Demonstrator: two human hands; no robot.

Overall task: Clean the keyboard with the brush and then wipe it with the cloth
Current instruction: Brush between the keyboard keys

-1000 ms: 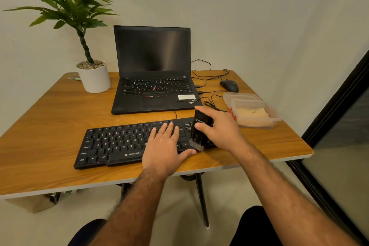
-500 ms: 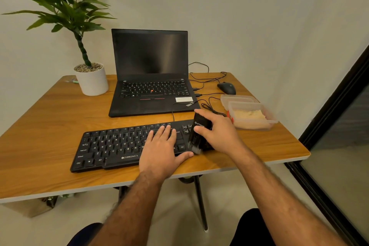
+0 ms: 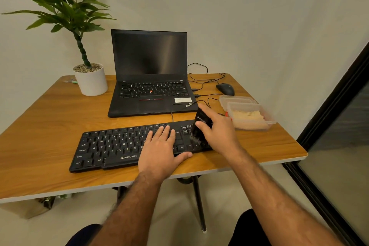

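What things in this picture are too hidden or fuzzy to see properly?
All in the head view:
- The keyboard's right end: covered by the brush and the right hand.
- The brush bristles: blurred.
- Keys under the left hand, which lies flat on them.
- What lies in the far container: blocked by the near container.
- The small green thing: partly behind the plant pot.

Both forearms are bare and hairy, with no sleeves, watch or rings showing. The left hand (image 3: 159,152) and right hand (image 3: 217,134) wear no gloves. Dark trousers cover both knees at the near edge.
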